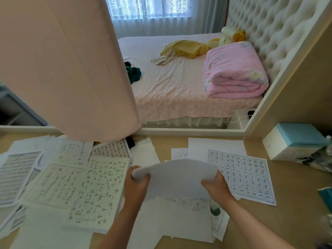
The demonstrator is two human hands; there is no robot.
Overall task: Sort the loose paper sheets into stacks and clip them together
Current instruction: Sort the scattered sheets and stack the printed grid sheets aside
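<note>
Bedroom setup: I'm at a pale wood desk pushed up near the bed, paper everywhere. Both arms reach forward, forearms angling in from the bottom of the view. My left hand has the left edge of a bundle of blank sheets pinched, thumb on top and fingers curled under. My right hand grips the right edge the same way, so the bundle is lifted off the desk and bows upward in the middle between my hands.

Right under it lie more white sheets, overlapping messily. Left of my hand sits a thick pile with green handwriting, and further left are some printed line pages. To the right lies a grid practice sheet, flat on the desk, its near corner tucked behind my right hand. A black binder clip rests up by the back edge, beside a pink hanging cloth. A white-and-teal box sits far right.
</note>
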